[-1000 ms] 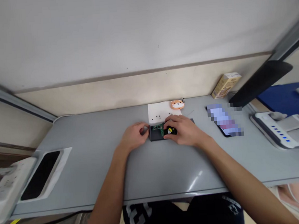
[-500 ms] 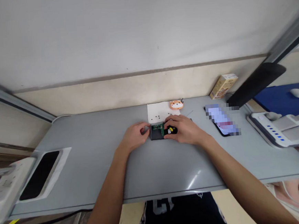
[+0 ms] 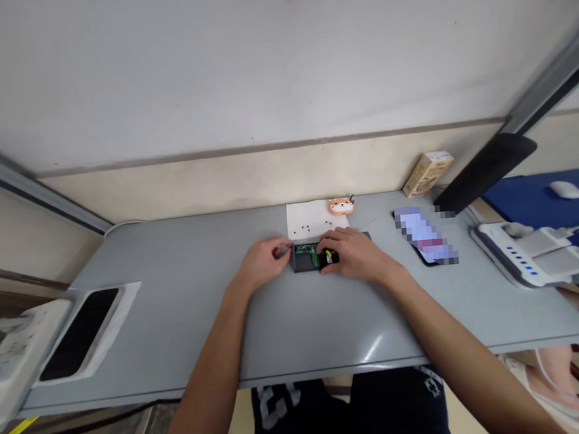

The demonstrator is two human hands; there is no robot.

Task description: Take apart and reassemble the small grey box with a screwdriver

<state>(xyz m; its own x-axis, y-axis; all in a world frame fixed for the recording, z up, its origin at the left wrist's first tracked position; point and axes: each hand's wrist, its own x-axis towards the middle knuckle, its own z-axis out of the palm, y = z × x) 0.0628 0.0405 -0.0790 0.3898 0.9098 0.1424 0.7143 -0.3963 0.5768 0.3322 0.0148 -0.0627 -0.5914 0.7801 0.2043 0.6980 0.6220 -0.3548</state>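
Observation:
An opened dark device case (image 3: 304,262) with a green circuit board (image 3: 305,248) inside lies on the grey table in front of me. My left hand (image 3: 266,264) pinches the left end of the case between thumb and fingers. On the right part of the case, my right hand (image 3: 350,252) grips a round black part (image 3: 329,257) with a yellow and white detail; the palm hides the case's right side. Just behind the case is a white paper (image 3: 302,214) with several tiny dark screws, and an orange animal-face case (image 3: 341,205) sits on its right corner.
On the right are a lit phone (image 3: 424,236), a carton (image 3: 426,174), a black cylindrical object (image 3: 486,171) and a white power strip with plugs (image 3: 513,256). A dark phone (image 3: 81,335) and a white socket block (image 3: 26,345) are at the left.
My right hand, with the black part, has shifted slightly, and more of the green board shows. My left hand stays at the case's left end. The camera view has shifted a little.

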